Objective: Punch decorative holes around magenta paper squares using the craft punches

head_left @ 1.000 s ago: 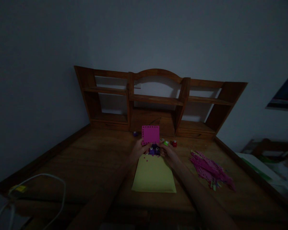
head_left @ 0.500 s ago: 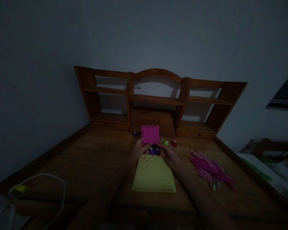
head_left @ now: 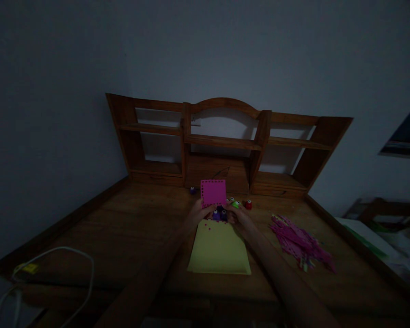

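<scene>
My left hand [head_left: 198, 213] pinches the lower left edge of a pink paper square [head_left: 213, 192] with small holes punched along its border, held upright over the desk. My right hand [head_left: 238, 217] is closed at the square's lower right, on a small purple punch [head_left: 219, 214] set against the paper's bottom edge. Below both hands lies a yellow sheet [head_left: 219, 248] with tiny pink dots scattered on its far end.
Small green [head_left: 237, 204], red [head_left: 248, 204] and purple [head_left: 192, 190] punches sit behind the hands. A heap of punched pink paper [head_left: 299, 243] lies at the right. A wooden shelf unit [head_left: 222, 143] backs the desk. A white cable [head_left: 59, 269] loops at the near left.
Almost nothing has moved; the pink square has shifted very slightly up and left while both hands keep their hold.
</scene>
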`<state>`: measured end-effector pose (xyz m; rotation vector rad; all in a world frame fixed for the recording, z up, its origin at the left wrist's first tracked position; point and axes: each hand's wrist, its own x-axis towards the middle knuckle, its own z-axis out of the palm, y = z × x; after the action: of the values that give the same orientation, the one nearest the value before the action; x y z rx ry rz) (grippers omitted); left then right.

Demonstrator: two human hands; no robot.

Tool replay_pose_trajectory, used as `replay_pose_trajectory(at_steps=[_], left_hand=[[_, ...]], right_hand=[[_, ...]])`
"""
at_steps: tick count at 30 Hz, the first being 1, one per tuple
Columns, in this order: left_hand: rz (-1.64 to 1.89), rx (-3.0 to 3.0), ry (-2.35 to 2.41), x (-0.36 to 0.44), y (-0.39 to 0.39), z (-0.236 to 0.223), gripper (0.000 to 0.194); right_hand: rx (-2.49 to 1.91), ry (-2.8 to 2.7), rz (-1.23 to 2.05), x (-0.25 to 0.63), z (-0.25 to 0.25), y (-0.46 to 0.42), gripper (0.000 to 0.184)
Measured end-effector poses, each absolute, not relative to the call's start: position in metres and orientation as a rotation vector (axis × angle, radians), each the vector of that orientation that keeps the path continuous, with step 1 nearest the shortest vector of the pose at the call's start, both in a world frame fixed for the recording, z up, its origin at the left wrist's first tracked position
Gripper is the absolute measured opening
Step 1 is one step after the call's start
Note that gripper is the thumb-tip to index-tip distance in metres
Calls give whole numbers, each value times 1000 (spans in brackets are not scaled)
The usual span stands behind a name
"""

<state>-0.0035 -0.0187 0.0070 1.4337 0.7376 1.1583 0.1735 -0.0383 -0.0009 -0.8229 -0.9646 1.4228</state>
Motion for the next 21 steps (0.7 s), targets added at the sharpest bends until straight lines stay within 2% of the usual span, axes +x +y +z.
replay_pose_trajectory(at_steps=[21], left_hand=[[1076,1328,691,-6,-9,0,19]], right_hand=[[-791,-960,1502,173,2,-41,26]])
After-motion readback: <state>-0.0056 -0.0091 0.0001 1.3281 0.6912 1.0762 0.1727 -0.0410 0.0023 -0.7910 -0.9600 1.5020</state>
